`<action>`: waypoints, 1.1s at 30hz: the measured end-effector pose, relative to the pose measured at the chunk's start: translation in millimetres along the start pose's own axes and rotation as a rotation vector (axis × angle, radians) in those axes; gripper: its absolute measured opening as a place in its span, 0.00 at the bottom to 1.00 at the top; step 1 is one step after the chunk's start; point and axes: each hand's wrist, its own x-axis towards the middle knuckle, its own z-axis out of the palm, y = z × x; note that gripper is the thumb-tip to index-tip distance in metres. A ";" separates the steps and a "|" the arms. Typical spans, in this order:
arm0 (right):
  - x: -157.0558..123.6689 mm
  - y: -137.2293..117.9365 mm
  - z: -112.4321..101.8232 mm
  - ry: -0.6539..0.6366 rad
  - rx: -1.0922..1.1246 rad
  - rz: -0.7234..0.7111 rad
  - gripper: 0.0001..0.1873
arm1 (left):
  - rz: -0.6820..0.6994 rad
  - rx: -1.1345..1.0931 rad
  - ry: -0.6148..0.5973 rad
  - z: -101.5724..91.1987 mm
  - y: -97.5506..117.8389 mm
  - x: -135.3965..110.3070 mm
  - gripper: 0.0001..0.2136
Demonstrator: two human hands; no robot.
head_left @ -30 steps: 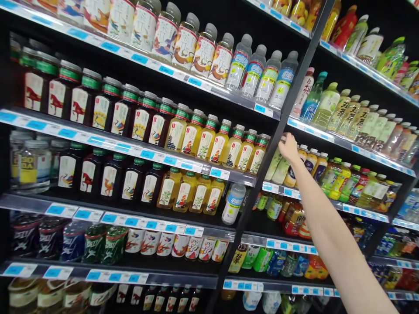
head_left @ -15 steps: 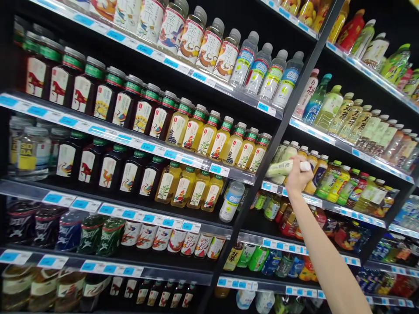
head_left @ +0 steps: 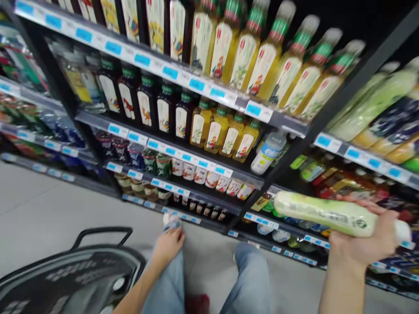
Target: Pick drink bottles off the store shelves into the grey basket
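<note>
My right hand (head_left: 366,231) is closed around the capped end of a pale green drink bottle (head_left: 321,213). The bottle lies nearly level in front of the shelves, its base pointing left and its white cap showing past my hand on the right. Lower down, my left hand (head_left: 170,244) is by my knee, above the jeans, with its fingers curled in and nothing visible in them. Close to the right hand are the drinks on the right-hand shelves, among them a similar pale green bottle (head_left: 379,104).
A shopping basket or cart (head_left: 75,279) with a black handle stands at lower left on the grey floor (head_left: 32,196). Shelves of tea bottles (head_left: 212,131) fill the view ahead. A dark upright post (head_left: 314,126) divides the shelf sections. A white-and-blue bottle (head_left: 268,152) leans beside it.
My right hand has drawn the pale green bottle away from the shelf, nearer to me. The view has tilted down, bringing my left hand, my legs and the basket or cart into sight.
</note>
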 end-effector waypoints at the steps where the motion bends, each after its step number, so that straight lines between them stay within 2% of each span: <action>1: -27.7 9.1 1.3 -0.003 0.090 0.096 0.15 | 0.004 0.004 0.009 1.5 3.1 -1.5 0.16; 3: -87.2 34.6 7.7 -0.011 0.225 0.363 0.16 | 0.030 -0.007 0.025 5.5 7.9 -4.2 0.15; 8: -239.5 118.6 18.5 0.045 0.253 1.102 0.26 | 0.043 -0.028 0.052 15.4 10.8 -9.5 0.11; 11: -305.3 155.4 19.6 0.099 0.244 1.378 0.28 | 0.058 -0.039 0.070 16.9 10.3 -11.2 0.10; 13: -331.3 169.9 22.9 0.162 0.236 1.506 0.27 | 0.071 -0.038 0.083 16.2 10.3 -12.0 0.10; 16: -348.6 181.9 32.9 0.243 0.202 1.621 0.26 | 0.157 -0.035 0.069 15.1 10.0 -15.3 0.08; 18: -352.4 188.1 39.5 0.259 0.188 1.635 0.26 | 0.312 -0.058 -0.004 15.3 9.1 -19.8 0.06; 19: -353.8 191.3 41.8 0.262 0.190 1.635 0.26 | 0.411 -0.069 -0.065 15.8 8.7 -22.5 0.08; 21: -357.6 198.0 43.9 0.279 0.199 1.633 0.26 | 0.593 -0.066 -0.209 18.0 8.8 -27.7 0.18; 23: -363.0 204.1 43.6 0.315 0.204 1.644 0.25 | 0.698 -0.023 -0.320 22.0 11.5 -31.6 0.32; 25: -368.7 208.4 42.8 0.349 0.213 1.657 0.24 | 0.722 0.027 -0.366 27.6 17.0 -33.9 0.42; 26: -371.0 209.7 42.7 0.358 0.221 1.662 0.23 | 0.710 0.048 -0.366 30.5 20.4 -34.6 0.44; 30: -372.7 210.3 43.4 0.358 0.261 1.670 0.21 | 0.626 0.110 -0.324 37.5 32.0 -36.6 0.37; 33: -369.7 208.1 43.0 0.322 0.311 1.671 0.21 | 0.615 0.104 -0.320 37.1 36.2 -37.9 0.36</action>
